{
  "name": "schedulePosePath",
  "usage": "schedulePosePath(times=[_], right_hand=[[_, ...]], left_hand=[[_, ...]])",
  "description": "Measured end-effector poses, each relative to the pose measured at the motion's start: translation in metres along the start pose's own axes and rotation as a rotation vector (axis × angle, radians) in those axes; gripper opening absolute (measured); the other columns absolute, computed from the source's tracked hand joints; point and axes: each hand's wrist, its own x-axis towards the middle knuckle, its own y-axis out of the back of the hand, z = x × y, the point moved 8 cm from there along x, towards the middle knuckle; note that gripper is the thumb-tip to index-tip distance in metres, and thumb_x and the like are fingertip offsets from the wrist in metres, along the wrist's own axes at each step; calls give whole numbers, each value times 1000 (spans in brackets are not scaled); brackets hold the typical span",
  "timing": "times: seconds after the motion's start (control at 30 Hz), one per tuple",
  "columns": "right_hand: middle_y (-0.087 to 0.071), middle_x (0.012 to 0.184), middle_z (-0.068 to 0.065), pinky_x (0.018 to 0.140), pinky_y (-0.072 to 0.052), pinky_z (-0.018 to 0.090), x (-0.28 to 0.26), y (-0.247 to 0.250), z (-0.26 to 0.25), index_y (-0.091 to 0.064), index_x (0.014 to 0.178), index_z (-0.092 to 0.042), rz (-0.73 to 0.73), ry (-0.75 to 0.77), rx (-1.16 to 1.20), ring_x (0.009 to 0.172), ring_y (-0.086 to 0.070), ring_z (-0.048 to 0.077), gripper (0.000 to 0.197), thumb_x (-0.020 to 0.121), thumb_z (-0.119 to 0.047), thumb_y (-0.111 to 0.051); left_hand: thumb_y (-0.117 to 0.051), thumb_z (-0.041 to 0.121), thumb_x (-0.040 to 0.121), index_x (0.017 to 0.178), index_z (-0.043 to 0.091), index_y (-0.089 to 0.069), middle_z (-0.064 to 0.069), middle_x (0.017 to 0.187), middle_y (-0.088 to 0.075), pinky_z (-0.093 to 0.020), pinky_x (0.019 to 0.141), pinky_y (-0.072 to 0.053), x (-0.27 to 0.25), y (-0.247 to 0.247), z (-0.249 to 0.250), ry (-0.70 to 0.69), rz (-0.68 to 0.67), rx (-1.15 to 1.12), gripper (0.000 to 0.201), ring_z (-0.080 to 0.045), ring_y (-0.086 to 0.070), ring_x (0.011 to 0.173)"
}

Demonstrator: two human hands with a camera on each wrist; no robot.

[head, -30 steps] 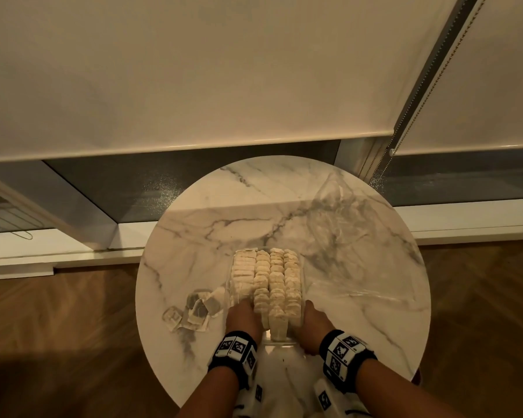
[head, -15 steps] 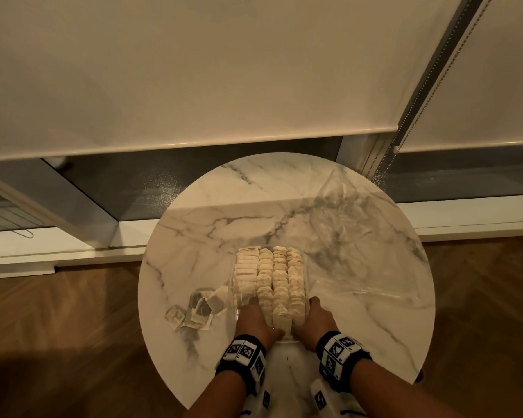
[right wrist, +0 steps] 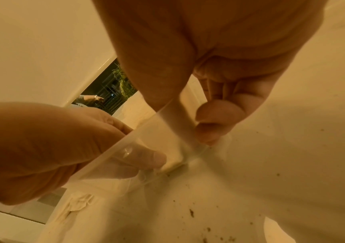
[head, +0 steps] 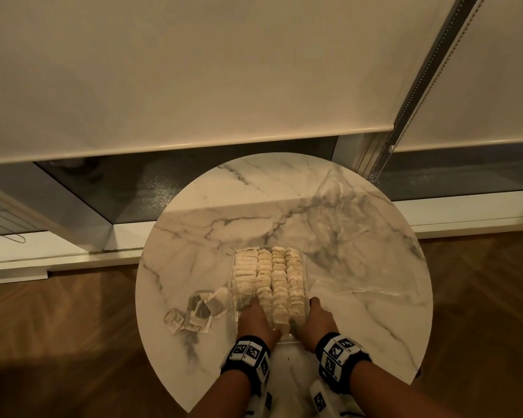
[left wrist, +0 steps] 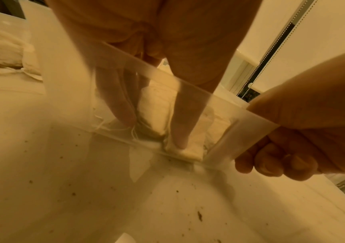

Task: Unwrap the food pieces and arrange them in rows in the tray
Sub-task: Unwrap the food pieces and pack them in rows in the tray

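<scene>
The clear rectangular plastic tray (head: pixel 305 268) sat on the round white marble desk (head: pixel 194 236), filled with rows of pale food pieces (head: pixel 269 276). The left hand (head: pixel 254 322) reached inside, fingers straight, pressing pieces at the near end; the right hand (head: pixel 317 322) gripped the near right corner.

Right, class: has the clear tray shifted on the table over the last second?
No. The tray keeps the same small gap to the wrapper pile on its left and the same spot on the marble table.
</scene>
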Motion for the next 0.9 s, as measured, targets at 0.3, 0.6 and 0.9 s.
schedulePosePath(times=[0.3,0.6,0.9], right_hand=[[-64,115,12,81,-51,33,-2,0,0,-40,122,-17,-47,-2,19,104,-63,31,57,80,-43,-69],[-64,112,14,80,-56,39,-4,1,0,-41,120,-17,-17,-14,67,99,-64,32,49,86,-46,-61],[-64,113,15,82,-55,38,-8,1,0,-42,122,-17,8,-20,59,101,-64,32,53,85,-48,-64]], left_hand=[[-83,31,67,140,18,-43,-4,138,-54,-27,106,-40,2,-3,-1,-44,-15,8,84,-23,-51,128],[-76,44,69,142,16,-39,-7,137,-53,-34,106,-43,4,-5,-5,-5,13,-4,87,-25,-52,126],[-77,39,71,145,15,-32,-11,142,-47,-35,110,-40,9,-11,-15,0,-10,57,90,-27,-46,132]])
